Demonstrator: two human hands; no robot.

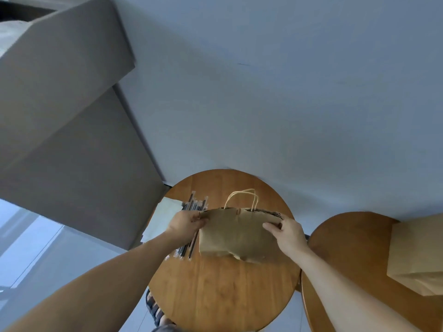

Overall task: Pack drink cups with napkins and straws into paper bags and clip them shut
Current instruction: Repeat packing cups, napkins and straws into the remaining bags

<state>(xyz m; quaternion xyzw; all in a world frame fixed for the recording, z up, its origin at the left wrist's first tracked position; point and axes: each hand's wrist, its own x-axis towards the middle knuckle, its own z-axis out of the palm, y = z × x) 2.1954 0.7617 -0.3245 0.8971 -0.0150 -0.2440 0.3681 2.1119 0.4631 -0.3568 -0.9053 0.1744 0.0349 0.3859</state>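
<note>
A brown paper bag [236, 233] with twisted paper handles stands on a round wooden table [215, 295]. My left hand [185, 224] pinches the bag's top left corner. My right hand [288, 232] pinches its top right corner, so the mouth is held between both hands. Several wrapped black straws [195, 204] lie on the table behind and under my left hand. A pale stack of napkins [163, 218] lies at the table's left edge. No cup shows.
A second round wooden table [347, 259] stands at the right with another brown paper bag [417, 255] on it. A grey wall is close behind both tables. Large grey boxes [67, 104] fill the left side. A sandalled foot [155, 310] shows below the table.
</note>
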